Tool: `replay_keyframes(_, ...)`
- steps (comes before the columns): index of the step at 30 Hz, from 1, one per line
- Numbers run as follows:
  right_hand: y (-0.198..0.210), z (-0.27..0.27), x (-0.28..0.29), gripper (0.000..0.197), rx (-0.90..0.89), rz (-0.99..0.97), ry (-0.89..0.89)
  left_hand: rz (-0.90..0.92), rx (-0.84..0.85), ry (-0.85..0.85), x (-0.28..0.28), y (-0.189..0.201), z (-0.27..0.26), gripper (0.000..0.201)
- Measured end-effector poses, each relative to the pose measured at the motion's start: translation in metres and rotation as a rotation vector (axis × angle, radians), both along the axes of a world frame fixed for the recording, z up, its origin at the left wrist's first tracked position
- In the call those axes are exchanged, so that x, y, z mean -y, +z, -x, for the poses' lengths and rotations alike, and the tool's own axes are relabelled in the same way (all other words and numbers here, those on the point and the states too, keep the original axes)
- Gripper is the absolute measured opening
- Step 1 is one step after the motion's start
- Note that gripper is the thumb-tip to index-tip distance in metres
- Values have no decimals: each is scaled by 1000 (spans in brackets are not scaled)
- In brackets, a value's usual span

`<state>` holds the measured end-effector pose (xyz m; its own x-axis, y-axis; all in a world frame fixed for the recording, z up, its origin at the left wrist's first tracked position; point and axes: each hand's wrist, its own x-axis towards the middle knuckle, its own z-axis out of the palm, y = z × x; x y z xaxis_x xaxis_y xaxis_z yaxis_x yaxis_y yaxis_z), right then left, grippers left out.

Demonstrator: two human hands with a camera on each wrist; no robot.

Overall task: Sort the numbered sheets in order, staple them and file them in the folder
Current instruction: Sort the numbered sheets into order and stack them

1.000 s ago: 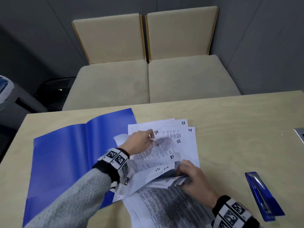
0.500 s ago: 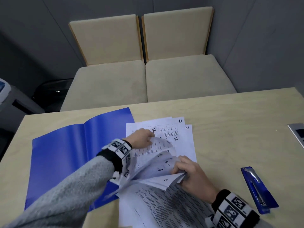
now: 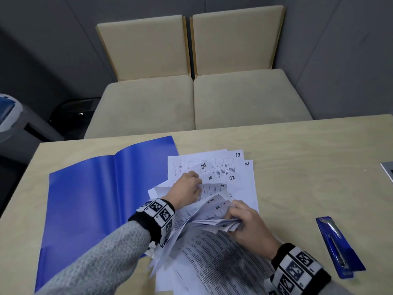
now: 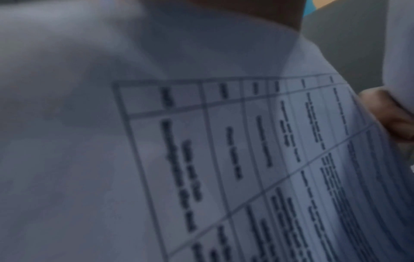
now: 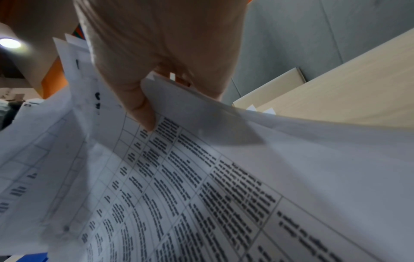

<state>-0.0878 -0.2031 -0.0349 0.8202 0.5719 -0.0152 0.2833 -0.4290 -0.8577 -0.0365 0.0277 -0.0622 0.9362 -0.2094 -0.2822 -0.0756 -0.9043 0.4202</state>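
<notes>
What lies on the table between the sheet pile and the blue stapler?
In the head view, only bare table separates the sheets from the stapler; nothing sits there.

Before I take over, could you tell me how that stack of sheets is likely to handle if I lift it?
Probably floppy: the sheets already curl and droop in the right hand. Likely to slip apart too, since they lie fanned and unstapled; the stapler sits aside.

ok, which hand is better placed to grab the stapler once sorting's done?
Right. The stapler lies on the table just right of the right hand, which pinches lifted sheets. The left hand is across the pile, beside the folder.
</notes>
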Motion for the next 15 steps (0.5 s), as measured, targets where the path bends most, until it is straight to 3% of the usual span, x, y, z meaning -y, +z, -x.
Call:
replay_keyframes(10, 1, 1, 0, 38, -20, -4, -22, 55, -60, 103, -4, 4, 2, 25)
replay_keyframes(15, -3, 1, 1, 31, -35, 7, -33, 37, -71, -10, -7, 23, 9, 24)
